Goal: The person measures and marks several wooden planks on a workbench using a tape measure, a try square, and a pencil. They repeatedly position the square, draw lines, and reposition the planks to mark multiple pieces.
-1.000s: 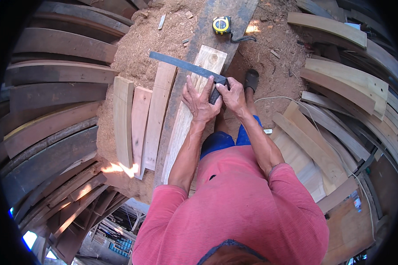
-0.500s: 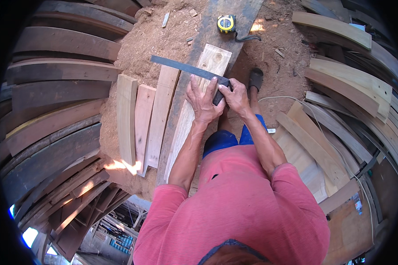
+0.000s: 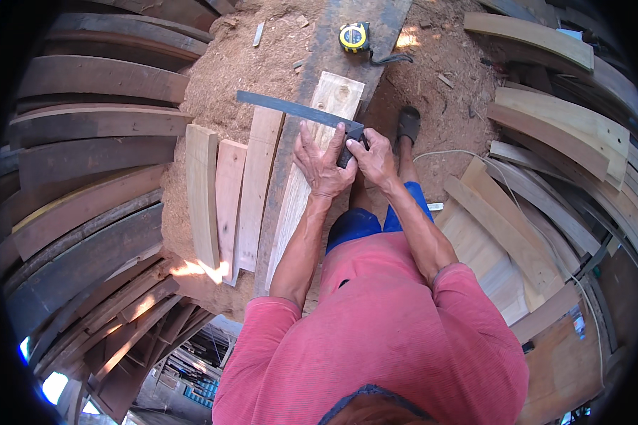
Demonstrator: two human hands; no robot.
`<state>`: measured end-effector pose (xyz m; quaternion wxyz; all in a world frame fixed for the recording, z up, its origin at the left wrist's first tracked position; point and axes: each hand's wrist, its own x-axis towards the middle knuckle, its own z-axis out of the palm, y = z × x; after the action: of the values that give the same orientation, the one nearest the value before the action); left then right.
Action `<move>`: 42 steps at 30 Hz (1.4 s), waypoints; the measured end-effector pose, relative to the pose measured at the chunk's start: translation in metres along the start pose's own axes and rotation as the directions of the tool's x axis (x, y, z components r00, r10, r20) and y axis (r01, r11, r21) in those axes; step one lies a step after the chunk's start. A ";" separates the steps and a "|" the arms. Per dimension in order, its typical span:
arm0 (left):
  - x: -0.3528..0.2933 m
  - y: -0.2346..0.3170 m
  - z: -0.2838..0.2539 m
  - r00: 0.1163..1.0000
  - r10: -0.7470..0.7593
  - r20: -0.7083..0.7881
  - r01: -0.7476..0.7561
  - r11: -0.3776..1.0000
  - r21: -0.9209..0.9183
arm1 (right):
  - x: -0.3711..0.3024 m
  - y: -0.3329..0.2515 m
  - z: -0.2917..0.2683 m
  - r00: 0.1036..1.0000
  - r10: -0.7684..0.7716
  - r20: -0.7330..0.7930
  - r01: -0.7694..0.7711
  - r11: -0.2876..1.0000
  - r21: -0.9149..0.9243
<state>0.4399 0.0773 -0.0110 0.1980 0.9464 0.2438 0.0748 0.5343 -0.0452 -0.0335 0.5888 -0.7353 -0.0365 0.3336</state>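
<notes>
A try square with a dark metal blade and a black stock lies across a pale plank with a knot near its far end. My left hand rests on the plank, fingers spread; its index fingertip touches the blade and its thumb is by the stock, holding the square. My right hand is closed at the square's corner, thumb and index finger against the stock. Its other fingers are partly hidden, so I cannot tell if anything else is in them.
The plank lies on a worn wooden beam, with a yellow and black tape measure on it. Loose boards lie at left over sawdust. Timber stacks flank both sides; a pale cable runs at right.
The whole view has shifted slightly. Both hands and the try square keep nearly the same place on the plank.
</notes>
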 end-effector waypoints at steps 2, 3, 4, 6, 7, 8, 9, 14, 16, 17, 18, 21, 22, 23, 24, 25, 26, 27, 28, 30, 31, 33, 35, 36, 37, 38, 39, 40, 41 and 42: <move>0.000 0.000 0.000 1.000 -0.010 0.018 0.010 1.000 0.017 | 0.001 -0.002 0.000 1.000 0.018 -0.007 -0.017 0.999 0.029; -0.001 0.000 0.000 1.000 -0.016 0.027 0.015 1.000 0.023 | 0.001 -0.003 0.001 1.000 0.030 -0.010 -0.030 0.999 0.043; 0.000 0.000 0.000 1.000 -0.013 0.025 0.012 1.000 0.022 | 0.000 -0.003 0.001 0.999 0.032 -0.013 -0.031 0.999 0.040; 0.001 0.000 0.000 1.000 -0.007 0.019 0.007 1.000 0.015 | 0.000 -0.004 0.001 0.999 0.047 -0.015 -0.046 0.998 0.030; 0.001 0.001 0.000 1.000 -0.010 0.025 0.009 1.000 0.024 | 0.001 -0.004 0.001 0.999 0.041 -0.015 -0.041 0.999 0.019; 0.001 0.001 0.000 1.000 -0.012 0.029 0.011 1.000 0.029 | 0.001 -0.004 0.000 0.999 0.041 -0.013 -0.041 0.999 0.007; 0.002 0.001 -0.001 0.999 -0.014 0.031 0.013 1.000 0.028 | 0.001 -0.004 0.000 0.999 0.032 -0.014 -0.032 0.999 -0.003; 0.003 0.004 -0.003 1.000 0.000 0.019 -0.001 0.999 0.050 | 0.002 -0.003 0.001 0.999 0.035 -0.015 -0.035 0.999 0.019; 0.004 0.004 -0.003 1.000 0.000 0.017 -0.001 0.999 0.054 | 0.002 -0.003 0.001 0.999 0.032 -0.015 -0.031 0.999 0.028; 0.004 0.004 -0.003 1.000 0.000 0.016 -0.001 0.998 0.056 | 0.002 -0.003 0.000 0.999 0.030 -0.016 -0.029 0.999 0.034; 0.003 0.005 -0.003 1.000 0.000 0.015 -0.001 0.998 0.058 | 0.002 -0.003 0.000 0.999 0.028 -0.016 -0.027 0.999 0.040; 0.003 0.004 -0.002 1.000 0.000 0.011 -0.001 0.998 0.064 | 0.002 -0.004 0.000 0.999 0.036 -0.003 -0.036 0.998 0.047; 0.003 0.004 -0.002 1.000 0.003 0.004 -0.003 0.998 0.061 | 0.002 -0.004 0.000 0.999 0.032 -0.002 -0.032 0.999 0.038; 0.003 0.004 -0.001 1.000 0.005 -0.002 -0.005 0.998 0.059 | 0.002 -0.005 -0.001 0.999 0.033 0.002 -0.033 0.999 0.031; 0.003 0.004 -0.001 1.000 0.008 -0.010 -0.007 0.998 0.056 | 0.002 -0.006 -0.001 0.999 0.042 0.001 -0.042 0.999 0.021; 0.003 0.004 -0.001 1.000 0.006 -0.001 -0.006 0.998 0.062 | 0.002 -0.008 -0.001 1.000 0.029 0.007 -0.029 0.999 0.035; 0.003 0.004 -0.001 1.000 0.004 0.008 -0.004 0.998 0.068 | 0.002 -0.010 -0.002 1.000 0.025 0.008 -0.025 0.999 0.046; 0.002 0.005 -0.002 1.000 0.003 0.011 -0.003 0.998 0.066 | 0.002 -0.012 -0.003 1.000 0.027 0.012 -0.028 0.998 0.057; 0.002 0.005 -0.002 1.000 -0.001 0.016 0.000 0.998 0.065 | 0.002 -0.014 -0.007 0.999 0.043 0.014 -0.044 0.999 0.027; 0.002 0.007 -0.002 1.000 -0.010 0.011 0.010 0.999 0.054 | 0.002 -0.021 -0.019 0.997 0.069 0.029 -0.069 0.997 -0.025; 0.002 0.007 -0.002 1.000 -0.012 0.011 0.011 0.998 0.056 | 0.002 -0.025 -0.028 0.999 0.015 -0.035 -0.020 0.988 -0.152; 0.002 0.008 -0.002 1.000 -0.014 0.011 0.014 0.998 0.056 | 0.006 -0.035 -0.048 0.982 -0.134 -0.136 0.068 0.911 -0.407; 0.002 0.008 -0.003 1.000 -0.014 0.009 0.013 0.998 0.062 | 0.008 -0.049 -0.067 0.958 -0.220 -0.182 0.142 0.921 -0.364; 0.002 0.008 -0.002 1.000 -0.014 0.005 0.014 0.998 0.064 | 0.010 -0.058 -0.075 0.944 -0.256 -0.208 0.172 0.921 -0.349; 0.003 0.008 -0.002 1.000 -0.022 0.007 0.021 0.997 0.068 | 0.014 -0.068 -0.081 0.946 -0.264 -0.188 0.202 0.935 -0.293; 0.003 0.009 -0.002 0.999 -0.031 0.011 0.030 0.997 0.073 | 0.016 -0.077 -0.085 0.947 -0.271 -0.170 0.229 0.945 -0.232; 0.002 0.010 -0.002 0.999 -0.038 0.014 0.037 0.997 0.074 | 0.019 -0.086 -0.088 0.948 -0.276 -0.157 0.250 0.953 -0.170; 0.002 0.010 -0.002 0.999 -0.041 0.013 0.040 0.996 0.076 | 0.018 -0.096 -0.093 0.993 -0.106 -0.058 0.101 0.992 -0.073; 0.002 0.010 -0.003 0.999 -0.042 0.013 0.041 0.996 0.075 | 0.022 -0.102 -0.090 0.987 -0.158 0.004 0.157 0.977 -0.147; 0.002 0.011 -0.004 0.999 -0.043 0.015 0.042 0.996 0.074 | 0.025 -0.107 -0.086 0.974 -0.217 0.068 0.227 0.951 -0.208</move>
<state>0.4451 0.0708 -0.0031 0.1663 0.9483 0.2650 0.0537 0.6361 -0.0736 0.0578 0.5388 -0.7782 -0.1678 0.2756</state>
